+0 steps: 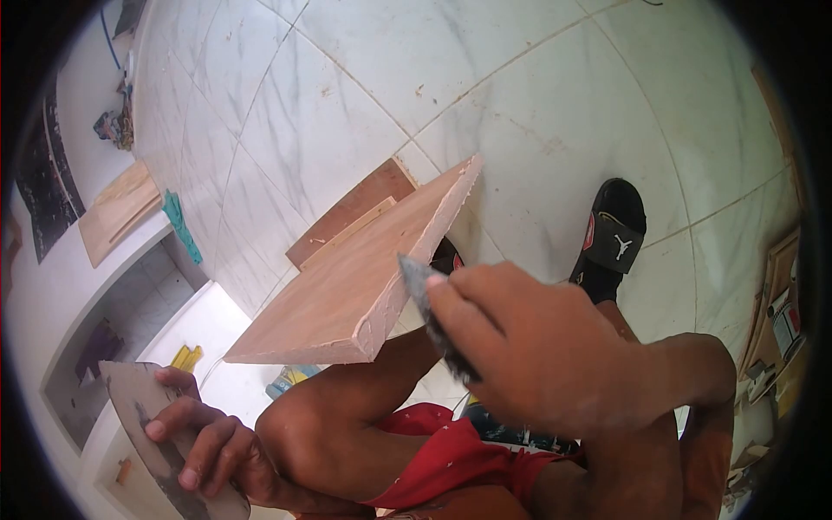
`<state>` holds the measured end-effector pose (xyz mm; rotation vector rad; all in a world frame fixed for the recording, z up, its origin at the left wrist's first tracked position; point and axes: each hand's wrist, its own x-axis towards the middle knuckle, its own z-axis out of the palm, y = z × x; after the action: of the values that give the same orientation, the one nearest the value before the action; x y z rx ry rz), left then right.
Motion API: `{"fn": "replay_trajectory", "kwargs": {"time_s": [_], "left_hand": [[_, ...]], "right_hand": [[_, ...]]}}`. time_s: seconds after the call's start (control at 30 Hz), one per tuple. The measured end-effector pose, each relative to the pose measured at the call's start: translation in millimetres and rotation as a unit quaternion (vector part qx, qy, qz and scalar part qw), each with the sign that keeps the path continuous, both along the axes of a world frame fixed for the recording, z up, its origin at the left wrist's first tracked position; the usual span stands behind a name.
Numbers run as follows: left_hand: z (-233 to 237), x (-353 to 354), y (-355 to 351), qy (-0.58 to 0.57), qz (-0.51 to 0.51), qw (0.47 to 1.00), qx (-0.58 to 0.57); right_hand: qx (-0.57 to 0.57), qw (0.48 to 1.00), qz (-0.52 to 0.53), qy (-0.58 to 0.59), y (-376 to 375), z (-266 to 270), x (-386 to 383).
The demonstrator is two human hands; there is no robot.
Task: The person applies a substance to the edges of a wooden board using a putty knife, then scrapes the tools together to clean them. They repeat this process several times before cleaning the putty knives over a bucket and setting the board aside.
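Clasping the knife (414,282), the right hand (555,347) has its fingers closed firmly around it, a fingertip against the blade, whose point overlaps the panel's long coated edge; whether it touches, I cannot tell. The left hand (212,442) holds a plate (143,416), fingers curled over its near face. The panel (338,282) sits tilted in front of the left shin (394,364), its near corner by the leg, its far corner reaching out over the floor (537,74); what bears its weight is hidden. It looks like wood, so I judge it stiff, fairly light for its breadth and hardly fragile, though a knock could dent a corner. The paste (446,208) along its edges looks soft and perhaps damp, so fingers there would likely slip and smear it. Better to take hold by the broad bare face and the underside, keeping off the coated edges, and to steady it against the leg
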<state>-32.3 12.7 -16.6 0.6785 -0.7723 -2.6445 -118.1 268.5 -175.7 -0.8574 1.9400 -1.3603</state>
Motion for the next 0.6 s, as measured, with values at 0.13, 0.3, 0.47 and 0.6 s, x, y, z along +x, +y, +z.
{"fn": "replay_trajectory", "kwargs": {"time_s": [0.13, 0.3, 0.47, 0.6], "left_hand": [[-1.6, 0.2, 0.9, -0.003, -0.002, 1.0, 0.006], [-5.0, -0.3, 2.8, -0.006, -0.005, 1.0, 0.01], [-0.6, -1.5, 1.0, -0.003, -0.014, 1.0, 0.015], [-0.1, 0.0, -0.1, -0.005, -0.011, 1.0, 0.009]], "right_hand": [[-0.065, 0.997, -0.004, 0.051, 2.7, 14.8, 6.8], [-0.151, 0.979, -0.114, 0.075, 1.9, 23.3, 12.8], [-0.024, 0.995, -0.098, -0.024, 16.2, -12.6, -14.1], [0.097, 0.991, -0.09, 0.018, 5.1, -111.5, -17.8]]}}
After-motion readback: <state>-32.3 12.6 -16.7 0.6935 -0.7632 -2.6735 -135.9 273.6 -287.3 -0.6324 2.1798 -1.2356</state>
